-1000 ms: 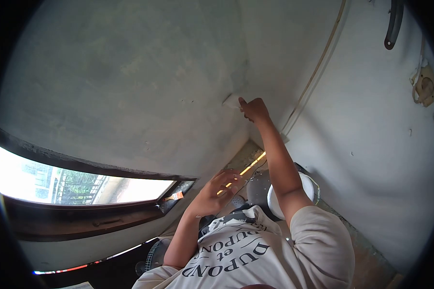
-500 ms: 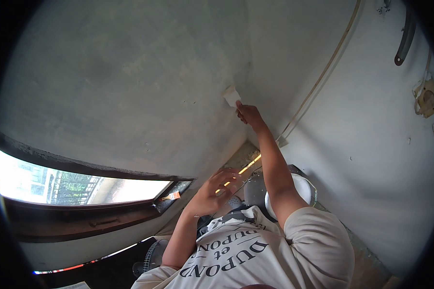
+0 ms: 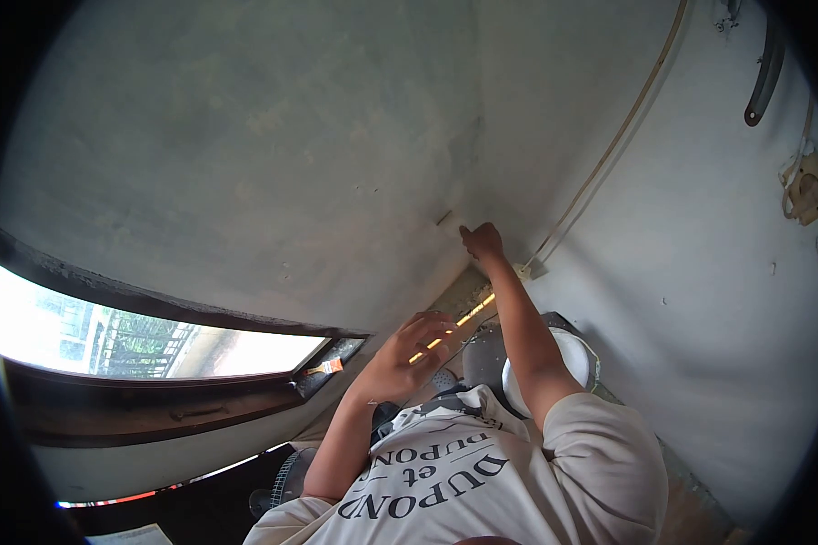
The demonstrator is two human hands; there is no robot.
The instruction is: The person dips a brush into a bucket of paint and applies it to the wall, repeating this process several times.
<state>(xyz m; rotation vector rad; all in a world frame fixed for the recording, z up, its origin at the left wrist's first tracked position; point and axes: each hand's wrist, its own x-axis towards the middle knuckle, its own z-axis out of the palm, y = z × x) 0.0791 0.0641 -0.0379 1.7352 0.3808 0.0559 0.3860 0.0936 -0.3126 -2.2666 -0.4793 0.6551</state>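
My right hand (image 3: 483, 242) is closed around the handle of what looks like a putty knife (image 3: 453, 218). Its flat, pale blade lies against the grey-white wall (image 3: 318, 145), near the inner corner, and blends in with it; only a thin dark line shows at its edge. My left hand (image 3: 398, 360) hangs in front of my chest with fingers apart and loosely bent, holding nothing. Behind its fingertips runs a narrow bright yellow strip (image 3: 471, 314). Below my right forearm, a white round container (image 3: 568, 356) is partly hidden.
A window (image 3: 154, 331) opens at the left, with an orange-and-white brush (image 3: 325, 367) on its sill. A pale cable (image 3: 623, 127) runs down the right wall. A damaged wall fitting (image 3: 803, 189) and a dark curved bracket (image 3: 765, 77) are at the far right.
My right hand has moved down and slightly right along the wall, towards the corner. The blade has turned and now shows almost edge-on. My left hand has hardly moved.
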